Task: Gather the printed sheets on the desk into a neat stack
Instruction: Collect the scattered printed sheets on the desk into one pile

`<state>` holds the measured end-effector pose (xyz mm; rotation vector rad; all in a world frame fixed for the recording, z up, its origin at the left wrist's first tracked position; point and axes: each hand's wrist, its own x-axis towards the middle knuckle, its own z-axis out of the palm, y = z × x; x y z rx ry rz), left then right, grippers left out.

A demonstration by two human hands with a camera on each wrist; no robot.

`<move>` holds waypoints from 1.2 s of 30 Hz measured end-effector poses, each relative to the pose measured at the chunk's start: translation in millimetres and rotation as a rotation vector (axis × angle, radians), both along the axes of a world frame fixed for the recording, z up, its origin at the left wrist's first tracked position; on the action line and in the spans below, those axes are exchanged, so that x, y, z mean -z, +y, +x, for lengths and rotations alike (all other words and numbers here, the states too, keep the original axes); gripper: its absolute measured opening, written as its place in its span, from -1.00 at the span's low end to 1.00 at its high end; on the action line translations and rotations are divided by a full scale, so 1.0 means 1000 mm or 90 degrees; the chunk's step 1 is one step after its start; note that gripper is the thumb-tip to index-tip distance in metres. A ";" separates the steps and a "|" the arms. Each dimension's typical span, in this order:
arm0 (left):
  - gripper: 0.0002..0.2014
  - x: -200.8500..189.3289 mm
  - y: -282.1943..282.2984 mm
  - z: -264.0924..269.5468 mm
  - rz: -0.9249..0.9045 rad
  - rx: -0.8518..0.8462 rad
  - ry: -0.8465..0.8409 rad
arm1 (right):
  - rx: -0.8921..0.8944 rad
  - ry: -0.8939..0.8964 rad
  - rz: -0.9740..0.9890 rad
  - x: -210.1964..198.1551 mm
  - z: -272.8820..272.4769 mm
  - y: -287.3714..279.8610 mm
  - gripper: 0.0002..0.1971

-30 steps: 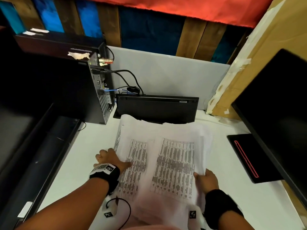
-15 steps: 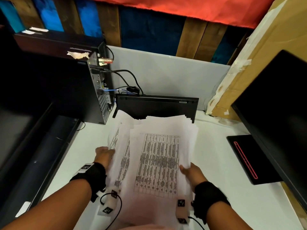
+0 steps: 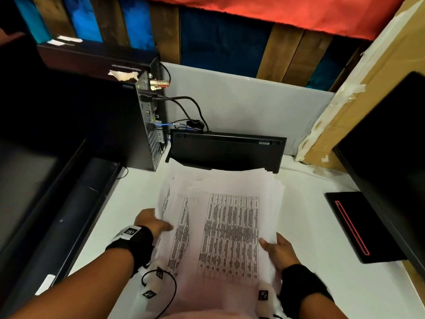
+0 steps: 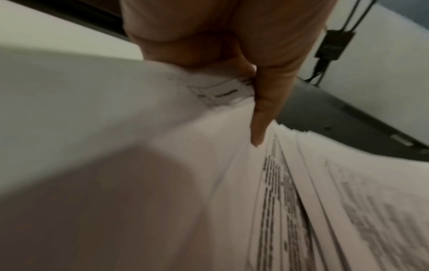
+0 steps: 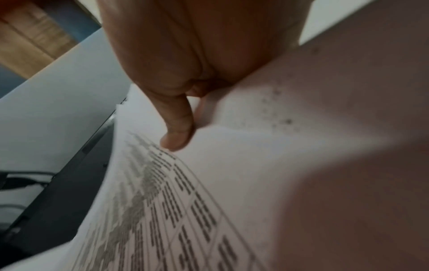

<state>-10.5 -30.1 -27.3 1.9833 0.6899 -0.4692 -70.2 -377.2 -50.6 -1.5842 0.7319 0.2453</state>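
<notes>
A loose bundle of printed sheets (image 3: 230,229) with tables of dark text lies between my hands on the white desk (image 3: 322,226), its far edges fanned unevenly. My left hand (image 3: 151,224) grips the bundle's left edge, thumb on top and fingers underneath; the left wrist view shows the thumb (image 4: 262,117) pressed on the sheets (image 4: 301,201). My right hand (image 3: 276,249) grips the right edge the same way, and in the right wrist view its thumb (image 5: 178,128) lies on the top sheet (image 5: 185,201).
A black keyboard (image 3: 227,150) leans on the grey partition just behind the sheets. A computer tower (image 3: 147,125) with cables stands at the back left. A monitor (image 3: 388,162) and its base (image 3: 361,226) stand at the right, a cardboard box (image 3: 368,88) behind.
The spread sheets have been drawn together into a narrower bundle. Both hands moved inward along its side edges and now grip them.
</notes>
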 end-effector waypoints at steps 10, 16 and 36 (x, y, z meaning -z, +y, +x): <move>-0.79 -0.078 0.012 0.020 0.074 0.049 -0.222 | 0.073 0.015 -0.054 0.031 0.000 -0.021 -0.80; -0.85 -0.104 0.032 0.020 0.147 0.077 -0.267 | 0.084 -0.009 -0.195 0.016 0.009 -0.034 -0.63; -0.72 -0.005 0.069 -0.004 0.003 -0.017 0.044 | 0.116 -0.330 -0.447 -0.203 0.025 -0.072 -0.89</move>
